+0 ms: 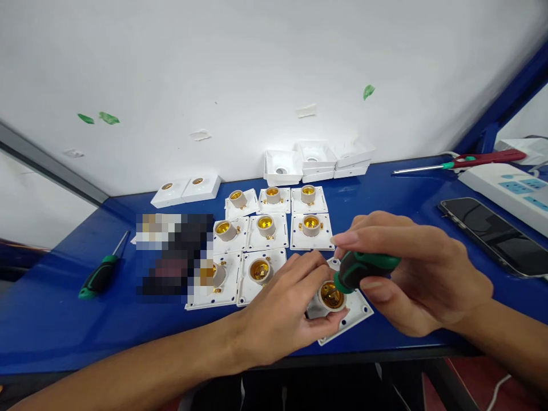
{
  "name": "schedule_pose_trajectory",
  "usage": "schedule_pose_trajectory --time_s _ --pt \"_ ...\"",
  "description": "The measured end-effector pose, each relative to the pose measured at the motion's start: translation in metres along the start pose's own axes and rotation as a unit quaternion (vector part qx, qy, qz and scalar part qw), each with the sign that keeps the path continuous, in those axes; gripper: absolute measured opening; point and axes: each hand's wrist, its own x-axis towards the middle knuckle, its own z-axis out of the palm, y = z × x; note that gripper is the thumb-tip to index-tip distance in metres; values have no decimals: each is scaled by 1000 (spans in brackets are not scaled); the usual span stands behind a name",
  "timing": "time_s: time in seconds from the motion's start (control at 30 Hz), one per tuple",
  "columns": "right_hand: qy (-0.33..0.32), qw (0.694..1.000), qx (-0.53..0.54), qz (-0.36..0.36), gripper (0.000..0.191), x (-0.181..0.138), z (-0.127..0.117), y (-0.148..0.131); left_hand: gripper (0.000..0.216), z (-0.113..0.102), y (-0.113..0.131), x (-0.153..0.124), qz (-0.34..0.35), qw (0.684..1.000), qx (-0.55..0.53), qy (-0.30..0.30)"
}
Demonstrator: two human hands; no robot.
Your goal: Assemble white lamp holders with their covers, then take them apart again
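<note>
My left hand (295, 314) grips a white lamp holder (357, 313) with a brass-lined socket, its thumb and fingers around the round socket. The holder's square base plate is tilted near the table's front edge. In my right hand (428, 274) is a screwdriver (363, 269) with a green and black handle, its tip end pointing down into the socket. The tip itself is hard to make out. Behind my left hand, several similar lamp holders (266, 225) on square white plates lie in rows.
White square covers (317, 154) are stacked against the wall. Two covered holders (201, 188) stand back left. A second screwdriver (100, 277) lies left, beside a pixelated patch. At right are a phone (492, 234), a power strip (514, 185) and a red-handled tool (483, 160) on the blue table (141, 331).
</note>
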Motion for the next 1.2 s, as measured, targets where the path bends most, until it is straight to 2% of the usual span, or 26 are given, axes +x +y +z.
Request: schedule_pose_trajectory --time_s 0.17,0.4,0.57,1.03,1.2 --pt "-13 1000 1 19 27 -5 1 -3 21 2 -2 1 17 1000 3 -3" --pt "-19 999 16 40 29 -7 4 -1 18 2 -1 0 -10 1000 8 -24" --pt "-38 998 20 38 34 -6 2 1 20 2 -1 0 -5 1000 10 -24" --pt "-26 999 30 33 29 -8 3 -1 23 1 0 -1 8 1000 12 -14" --pt "-28 999 22 19 30 -5 3 1 20 3 0 -1 -15 1000 6 -24"
